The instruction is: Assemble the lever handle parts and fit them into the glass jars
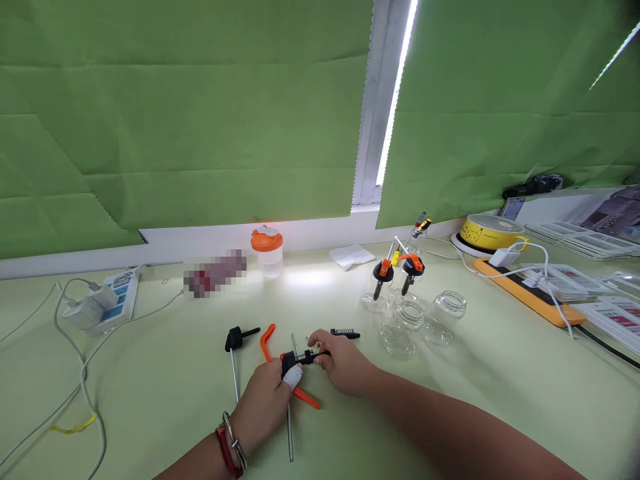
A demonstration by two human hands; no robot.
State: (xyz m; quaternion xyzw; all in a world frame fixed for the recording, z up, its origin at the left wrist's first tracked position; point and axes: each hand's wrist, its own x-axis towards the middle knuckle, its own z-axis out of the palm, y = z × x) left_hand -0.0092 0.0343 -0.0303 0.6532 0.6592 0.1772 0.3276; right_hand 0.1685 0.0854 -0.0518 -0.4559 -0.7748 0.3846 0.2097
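My left hand (265,399), with a white wrap on the thumb, is closed around a black plastic clamp part (289,362). The fingers of my right hand (346,363) pinch the narrow black end of the same part, just to its right. Beneath and beside my left hand lie an orange bent handle (267,341), a second orange handle (306,399) and a metal rod (290,437). Left of these rests a black clamp head (234,339) on a metal bar. A black piece with a spring (345,333) lies beyond my right hand. My fingers cover some of the held part.
Several glass jars (410,313) stand to the right, with orange-and-black clamps (384,270) on rods among them. At the back is an orange-lidded cup (267,250). An orange power strip (527,293) sits at right; a white power strip (120,300) with loose cables is at left.
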